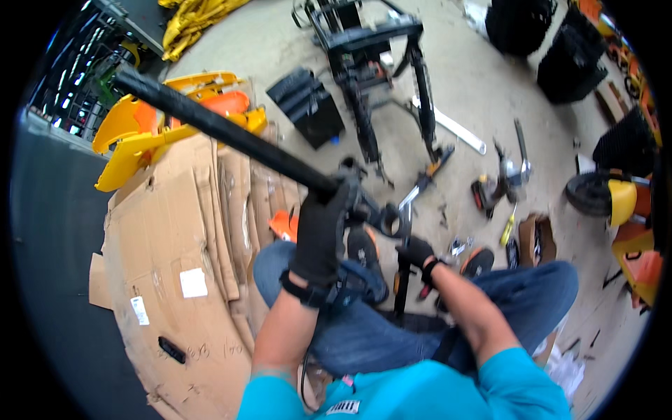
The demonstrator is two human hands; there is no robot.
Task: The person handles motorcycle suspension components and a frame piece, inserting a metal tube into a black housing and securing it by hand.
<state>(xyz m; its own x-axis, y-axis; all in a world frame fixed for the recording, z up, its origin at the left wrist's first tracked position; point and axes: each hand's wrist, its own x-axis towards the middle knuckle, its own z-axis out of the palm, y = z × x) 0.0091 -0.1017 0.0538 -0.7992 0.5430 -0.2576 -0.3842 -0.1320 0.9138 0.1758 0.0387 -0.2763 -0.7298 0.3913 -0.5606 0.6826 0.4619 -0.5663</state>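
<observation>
In the head view, the person sits low with knees apart, and the left hand (316,234), in a black glove, is wrapped firmly around the lower end of a long black tube (224,131). The tube slants up and away to the left, passing above a stack of flattened cardboard (168,224). Just beside that fist, between the knees, is a dark metal part with a round ring (383,217); blur hides whether it is joined to the tube.

The right hand (418,253), gloved too, has its fingers curled beside a dark upright bar (401,287) just below the ring; whether they pinch it, one cannot tell.

The step in hand looks like holding the tube steady while the right hand works low down. The next move seems to call for a firm left grip, since the tube's far end reaches well out.

Beyond the feet stands a black frame (381,35), with a long silver wrench (458,127) and a drill (498,187) on the floor nearby.
</observation>
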